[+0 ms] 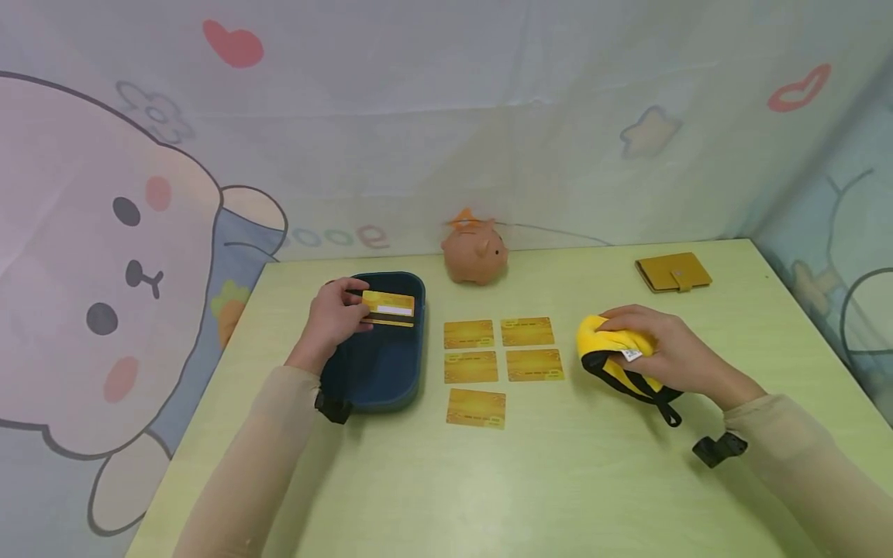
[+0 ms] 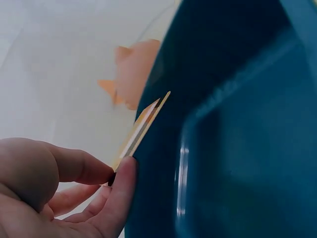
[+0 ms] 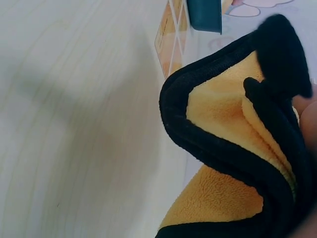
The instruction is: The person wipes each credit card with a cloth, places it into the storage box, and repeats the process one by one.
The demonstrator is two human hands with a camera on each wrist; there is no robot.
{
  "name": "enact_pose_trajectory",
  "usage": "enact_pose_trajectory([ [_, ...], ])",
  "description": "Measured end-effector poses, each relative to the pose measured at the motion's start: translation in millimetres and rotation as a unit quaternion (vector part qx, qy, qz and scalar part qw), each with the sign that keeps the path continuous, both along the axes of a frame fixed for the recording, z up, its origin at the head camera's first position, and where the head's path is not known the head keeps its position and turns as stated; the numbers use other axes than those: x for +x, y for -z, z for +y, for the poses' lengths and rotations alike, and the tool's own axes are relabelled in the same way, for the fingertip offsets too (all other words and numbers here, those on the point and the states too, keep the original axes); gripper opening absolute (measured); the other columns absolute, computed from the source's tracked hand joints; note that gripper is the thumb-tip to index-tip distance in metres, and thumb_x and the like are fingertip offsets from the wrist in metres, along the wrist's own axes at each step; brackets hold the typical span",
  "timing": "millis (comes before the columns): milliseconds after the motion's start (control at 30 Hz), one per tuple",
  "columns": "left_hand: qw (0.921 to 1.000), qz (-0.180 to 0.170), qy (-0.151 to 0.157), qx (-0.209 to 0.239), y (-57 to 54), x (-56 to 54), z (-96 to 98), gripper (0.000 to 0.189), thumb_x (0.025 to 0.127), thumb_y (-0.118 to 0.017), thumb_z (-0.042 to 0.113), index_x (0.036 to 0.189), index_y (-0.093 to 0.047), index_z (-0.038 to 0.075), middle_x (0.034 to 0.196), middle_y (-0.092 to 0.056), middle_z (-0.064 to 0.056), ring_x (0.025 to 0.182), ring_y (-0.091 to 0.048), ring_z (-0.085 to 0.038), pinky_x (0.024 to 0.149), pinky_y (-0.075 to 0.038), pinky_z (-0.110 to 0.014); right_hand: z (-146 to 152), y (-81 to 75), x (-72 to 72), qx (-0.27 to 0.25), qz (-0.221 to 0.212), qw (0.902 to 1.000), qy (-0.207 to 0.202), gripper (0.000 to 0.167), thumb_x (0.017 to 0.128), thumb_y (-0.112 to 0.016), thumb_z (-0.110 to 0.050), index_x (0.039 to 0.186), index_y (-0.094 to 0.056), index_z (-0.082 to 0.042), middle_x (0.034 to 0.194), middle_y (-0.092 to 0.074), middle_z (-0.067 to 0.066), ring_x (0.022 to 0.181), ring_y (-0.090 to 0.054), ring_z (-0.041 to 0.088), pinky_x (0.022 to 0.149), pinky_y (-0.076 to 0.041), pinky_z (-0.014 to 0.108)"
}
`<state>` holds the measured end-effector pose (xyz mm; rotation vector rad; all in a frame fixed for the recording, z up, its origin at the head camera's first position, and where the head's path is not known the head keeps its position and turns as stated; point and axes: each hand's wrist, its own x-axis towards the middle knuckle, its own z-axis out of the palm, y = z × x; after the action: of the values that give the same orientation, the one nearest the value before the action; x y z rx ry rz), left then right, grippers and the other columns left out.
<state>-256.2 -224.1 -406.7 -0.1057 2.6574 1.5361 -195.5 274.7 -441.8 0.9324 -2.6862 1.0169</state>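
Cards (image 1: 470, 366), five, are lying right of a blue tray (image 1: 380, 364); right hand (image 1: 670, 349), fingers curled, is gripping a yellow cloth (image 1: 603, 339); left hand (image 1: 338, 314) is pinching another card (image 1: 388, 304) above the tray; wallet (image 1: 666, 271) is lying far right, piggy bank (image 1: 476, 256) standing far.

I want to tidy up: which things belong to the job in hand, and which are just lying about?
Likely in the job:
gold card, pinched by the left hand
yellow cloth, gripped by the right hand
blue tray, near the card
five gold cards, flat on the table

Apparently lying about:
piggy bank, untouched
mustard wallet-like case, untouched
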Motion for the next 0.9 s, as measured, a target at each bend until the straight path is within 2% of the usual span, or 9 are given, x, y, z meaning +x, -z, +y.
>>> enact_pose_trajectory([
  [167, 0.9997, -0.011, -0.008, -0.019, 1.2, -5.6, 3.0, 0.044, 0.099, -0.057, -0.007, 0.143, -0.055, -0.004, 0.119, -0.057, -0.027, 0.102, -0.073, -0.044, 0.082, -0.065, -0.042, -1, -0.1, -0.4, 0.006, 0.001, 1.0, 0.0, 0.048, 0.081, -0.084, 0.008, 0.124, -0.073, -0.011, 0.136, -0.067, 0.012, 0.116, -0.063, 0.026, 0.092, -0.048, 0.011],
  [333, 0.999, -0.022, 0.004, -0.039, 4.7, -11.8, 5.6, 0.036, 0.099, -0.056, -0.008, 0.135, -0.059, -0.004, 0.115, -0.056, -0.026, 0.102, -0.071, -0.044, 0.083, -0.065, -0.04, -2, 1.5, 0.1, 0.006, -0.001, 1.0, -0.001, 0.048, 0.08, -0.084, 0.007, 0.123, -0.073, -0.011, 0.135, -0.067, 0.012, 0.116, -0.064, 0.027, 0.093, -0.048, 0.011],
  [467, 0.9971, -0.037, 0.025, -0.062, 9.2, -16.8, 5.4, 0.031, 0.102, -0.053, -0.008, 0.131, -0.062, -0.008, 0.127, -0.057, -0.03, 0.113, -0.068, -0.046, 0.088, -0.064, -0.041, -2, 3.8, 0.3, 0.006, 0.003, 1.0, -0.004, 0.049, 0.08, -0.085, 0.007, 0.123, -0.073, -0.012, 0.135, -0.067, 0.012, 0.115, -0.064, 0.026, 0.092, -0.05, 0.012],
  [600, 0.9941, -0.064, 0.047, -0.073, 12.7, -22.5, 4.7, 0.035, 0.101, -0.054, -0.007, 0.136, -0.059, -0.011, 0.138, -0.056, -0.033, 0.119, -0.067, -0.046, 0.093, -0.063, -0.042, -1, 4.9, 1.1, 0.01, 0.008, 0.9999, -0.008, 0.048, 0.08, -0.084, 0.007, 0.123, -0.073, -0.012, 0.135, -0.067, 0.012, 0.115, -0.064, 0.027, 0.091, -0.051, 0.013],
  [733, 0.9881, -0.084, 0.069, -0.109, 13.7, -27.1, 3.5, 0.043, 0.099, -0.061, -0.004, 0.141, -0.057, -0.011, 0.141, -0.056, -0.033, 0.113, -0.07, -0.043, 0.089, -0.064, -0.042, 0, 4.6, 2.2, 0.013, 0.007, 0.9998, -0.009, 0.047, 0.081, -0.084, 0.007, 0.123, -0.073, -0.012, 0.135, -0.067, 0.012, 0.115, -0.065, 0.029, 0.09, -0.053, 0.014],
  [900, 0.9736, -0.089, 0.093, -0.189, 13.2, -32.2, 2.9, 0.047, 0.097, -0.07, 0.006, 0.141, -0.06, -0.008, 0.141, -0.058, -0.03, 0.106, -0.071, -0.038, 0.084, -0.064, -0.04, 0, 4.6, 2.5, 0.015, 0.009, 0.9998, -0.01, 0.046, 0.081, -0.084, 0.006, 0.123, -0.073, -0.012, 0.135, -0.067, 0.011, 0.115, -0.064, 0.027, 0.089, -0.054, 0.016],
])
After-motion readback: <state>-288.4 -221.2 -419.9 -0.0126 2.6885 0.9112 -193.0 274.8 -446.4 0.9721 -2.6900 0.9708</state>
